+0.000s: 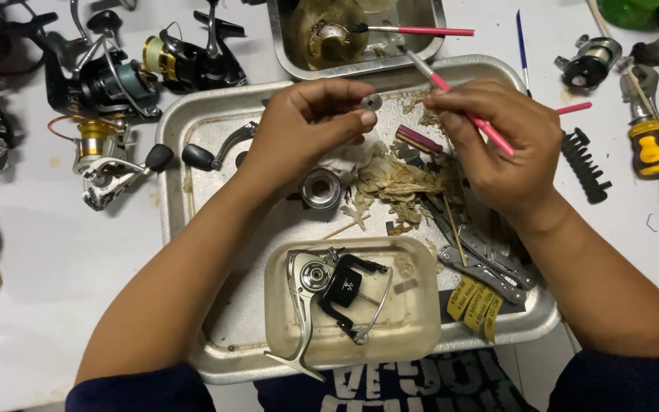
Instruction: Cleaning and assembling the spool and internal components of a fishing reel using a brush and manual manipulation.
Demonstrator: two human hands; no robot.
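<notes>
left hand (306,126) raised over the metal tray (192,122), thumb and fingertips pinched shut on a small round washer (372,101), held flat side toward the other hand. right hand (501,141) closed in a pen grip on a pink-handled brush (463,111); bristle end points up and away from the washer, handle end passes close beside it

judgement: washer is thin, stiff, light metal, probably greasy, so slippery; best held by the rim, as now, faces left free. easily dropped and lost in the debris beneath

just below the left hand: a small cylindrical spool part (320,188) and a wad of soiled tissue (402,183). beyond its wrist, a reel handle with black knob (207,152). under the right hand: grey multi-tool pliers (486,263). nearer the body from both hands: clear plastic tub (284,320) holding a stripped spinning reel body (322,286). beyond the fingertips: second tray (280,38) with another pink brush (421,30). well left of the left hand: assembled spinning reels (108,80) on the white table (40,252). right of the right hand: black bit holder (585,164)
</notes>
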